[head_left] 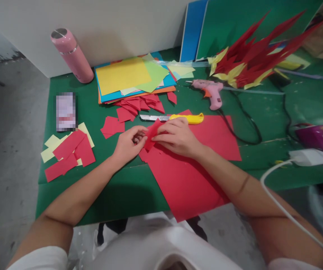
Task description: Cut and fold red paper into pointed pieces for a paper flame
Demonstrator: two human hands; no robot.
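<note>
Between my two hands is a small piece of red paper (151, 135), tilted up off the sheets below. My left hand (132, 141) pinches its left edge, thumb and fingers closed. From the other side my right hand (177, 138) grips it with fingertips pressed together. Under my right hand and forearm lie large red paper sheets (172, 187), reaching past the table's front edge. Just beyond my fingers rests a yellow utility knife (189, 119), its blade extended to the left. Cut red paper pieces (127, 108) are scattered behind my left hand.
The green table (108, 202) holds a pink bottle (74, 56), a blurred-out phone-like item (66, 111), red and yellow scraps (71, 153) and stacked coloured paper (122, 77). To the right are a pink glue gun (210, 90), red paper flames (257, 52) and a white cable (274, 200).
</note>
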